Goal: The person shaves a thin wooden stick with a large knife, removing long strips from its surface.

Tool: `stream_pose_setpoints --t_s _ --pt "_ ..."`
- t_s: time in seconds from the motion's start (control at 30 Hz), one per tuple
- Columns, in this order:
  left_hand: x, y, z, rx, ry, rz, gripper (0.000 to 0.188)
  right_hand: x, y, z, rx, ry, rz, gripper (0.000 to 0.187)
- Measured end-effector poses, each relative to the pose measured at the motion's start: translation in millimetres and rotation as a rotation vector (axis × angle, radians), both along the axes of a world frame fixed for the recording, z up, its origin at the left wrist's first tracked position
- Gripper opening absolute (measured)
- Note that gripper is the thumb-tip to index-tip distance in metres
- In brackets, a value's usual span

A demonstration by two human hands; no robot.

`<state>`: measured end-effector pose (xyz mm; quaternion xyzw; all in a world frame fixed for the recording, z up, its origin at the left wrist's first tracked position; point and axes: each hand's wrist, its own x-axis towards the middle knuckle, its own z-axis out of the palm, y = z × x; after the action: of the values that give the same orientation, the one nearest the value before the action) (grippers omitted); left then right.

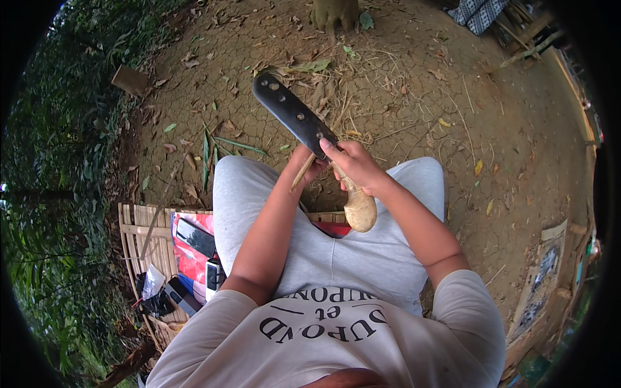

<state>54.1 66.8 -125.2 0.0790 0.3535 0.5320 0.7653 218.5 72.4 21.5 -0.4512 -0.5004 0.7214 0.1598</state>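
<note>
My right hand (358,167) is closed around the pale wooden handle (360,210) of a machete, its thumb lying at the base of the blade. The machete's broad dark blade (291,115) has a rounded end and several round holes, and points up and to the left, away from me. Just beneath the blade, my left hand (312,163) is closed on a thin wooden stick (302,173), whose near end sticks out toward my lap. The blade and my right hand partly hide the left fingers and the stick's far part.
I sit on a slatted bamboo bench (132,229). At my left lie a phone (195,237), a small black device (214,274) and a plastic bag (154,282). Cracked soil with dry leaves spreads ahead, with a tree trunk (335,14) at the far side. Dense plants line the left.
</note>
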Motion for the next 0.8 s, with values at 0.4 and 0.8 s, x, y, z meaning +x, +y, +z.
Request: stream_pose_setpoints --t_s 0.4,0.8 --pt "12 -8 22 -0.137 0.067 0.149 0.017 7 1 23 0.247 -0.259 0.286 0.058" --pt "7 -3 19 -0.033 0.110 -0.001 0.020 7 -3 29 0.243 -0.220 0.330 0.058"
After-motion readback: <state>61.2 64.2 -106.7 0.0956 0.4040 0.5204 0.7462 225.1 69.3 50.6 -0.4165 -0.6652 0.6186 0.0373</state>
